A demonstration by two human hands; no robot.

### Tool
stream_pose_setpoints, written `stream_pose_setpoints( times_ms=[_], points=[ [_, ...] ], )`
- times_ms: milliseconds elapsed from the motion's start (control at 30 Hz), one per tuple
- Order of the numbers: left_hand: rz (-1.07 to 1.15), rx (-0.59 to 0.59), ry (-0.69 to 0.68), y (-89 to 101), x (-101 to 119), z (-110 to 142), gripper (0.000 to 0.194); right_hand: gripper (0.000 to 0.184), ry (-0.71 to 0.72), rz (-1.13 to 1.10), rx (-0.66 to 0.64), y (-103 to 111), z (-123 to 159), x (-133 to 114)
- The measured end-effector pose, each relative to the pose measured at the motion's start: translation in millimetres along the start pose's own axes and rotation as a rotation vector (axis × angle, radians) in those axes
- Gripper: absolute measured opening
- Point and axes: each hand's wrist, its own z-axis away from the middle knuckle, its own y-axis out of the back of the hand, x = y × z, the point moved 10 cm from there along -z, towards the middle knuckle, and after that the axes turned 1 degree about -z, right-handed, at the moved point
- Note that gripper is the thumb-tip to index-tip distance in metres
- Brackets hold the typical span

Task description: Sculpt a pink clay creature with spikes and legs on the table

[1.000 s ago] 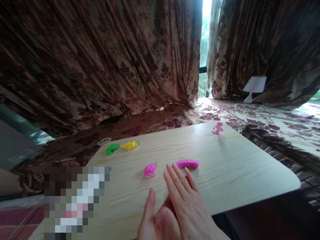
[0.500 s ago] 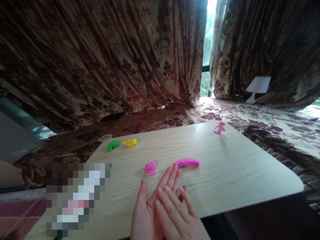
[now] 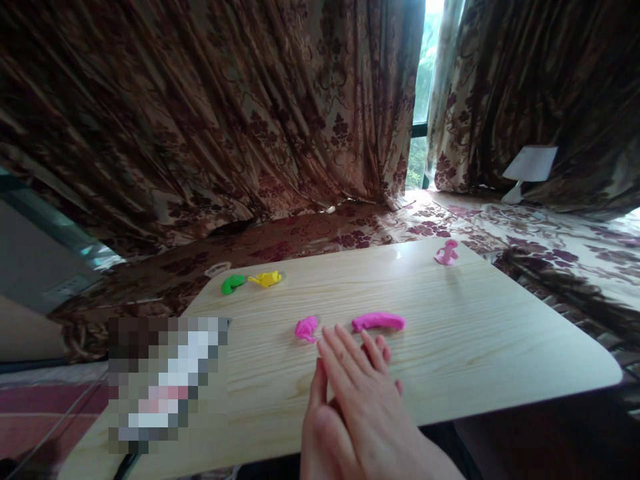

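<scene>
Head view shows hands (image 3: 370, 403) pressed together near the pink roll (image 3: 380, 322), any contents hidden.

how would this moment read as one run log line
right hand: over left hand | between palms: hidden | nearest: pink roll, pink lump | far left: green piece, yellow piece

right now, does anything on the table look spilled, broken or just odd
Nothing visible looks spilled or broken; the magenta clay-like roll simply lies on the wood-grain table. The one oddity is a pixelated patch over the table's left side, hiding what is there.
</scene>
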Motion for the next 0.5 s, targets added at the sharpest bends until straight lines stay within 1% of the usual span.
stream_pose_setpoints(
  times_ms=[33, 67, 100, 133, 167, 200, 233, 267, 300, 333, 400, 433, 500],
  points=[
    [0.022, -0.009, 0.007, -3.0, -3, 1, 0.065, 0.058, -0.066, -0.001, -0.014, 3, -3, 10],
    [0.092, -0.036, 0.035, -6.1, -6, 2, 0.067, 0.058, -0.127, 0.008, -0.023, 5, -3, 19],
    [0.177, -0.067, 0.069, -8.0, -9, 3, 0.070, 0.058, -0.149, 0.024, -0.026, 5, -1, 23],
    [0.265, -0.089, 0.098, -7.7, -11, 3, 0.072, 0.057, -0.131, 0.039, -0.019, 4, 1, 22],
    [0.353, -0.103, 0.123, -6.1, -11, 4, 0.071, 0.055, -0.080, 0.055, -0.005, 1, 5, 16],
    [0.423, -0.104, 0.134, -3.4, -10, 3, 0.068, 0.055, 0.012, 0.067, 0.018, -2, 8, 3],
    [0.462, -0.095, 0.132, -0.6, -10, 3, 0.063, 0.051, 0.097, 0.081, 0.086, -1, 11, -10],
    [0.472, -0.078, 0.120, 1.2, -9, 2, 0.057, 0.047, 0.128, 0.089, 0.115, -2, 12, -17],
    [0.470, -0.067, 0.110, 0.5, -10, 2, 0.053, 0.047, 0.109, 0.073, 0.110, -3, 10, -18],
    [0.468, -0.062, 0.109, -2.8, -12, 3, 0.051, 0.049, 0.063, 0.030, 0.074, -4, 4, -15],
    [0.477, -0.071, 0.115, -13.2, -17, 5, 0.055, 0.054, -0.149, -0.058, -0.034, -3, -10, 9],
    [0.489, -0.084, 0.123, -18.4, -19, 7, 0.059, 0.052, -0.226, -0.091, -0.036, 4, -16, 20],
    [0.561, -0.144, 0.162, -27.8, -22, 11, 0.063, 0.048, -0.295, -0.202, -0.073, 14, -25, 35]
  ],
)
